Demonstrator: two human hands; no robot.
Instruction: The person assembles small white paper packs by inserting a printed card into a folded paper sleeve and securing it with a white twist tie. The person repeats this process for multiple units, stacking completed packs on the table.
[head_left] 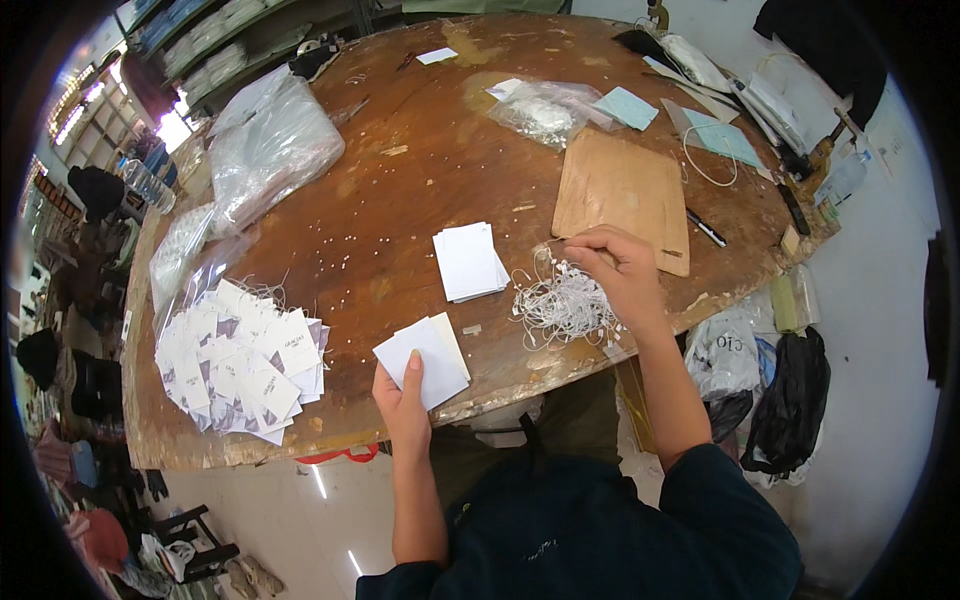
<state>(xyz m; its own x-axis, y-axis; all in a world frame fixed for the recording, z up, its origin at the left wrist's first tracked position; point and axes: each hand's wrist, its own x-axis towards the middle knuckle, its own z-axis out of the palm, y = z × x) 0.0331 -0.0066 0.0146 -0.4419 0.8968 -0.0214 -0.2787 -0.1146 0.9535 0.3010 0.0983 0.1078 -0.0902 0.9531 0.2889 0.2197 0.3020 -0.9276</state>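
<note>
Views: we have just one, the head camera, so nothing is shared between views.
Position: we sit above the table [420, 180], looking steeply down over our own chest and forearms.
Facing: we look forward across the tabletop; its far edge is at the top, the floor at the bottom.
Nearness: we are close; the left hand [403, 400] and right hand [620, 270] sit near the middle.
Lens: we get fisheye bending, the table rim curving, with dark corners around it.
</note>
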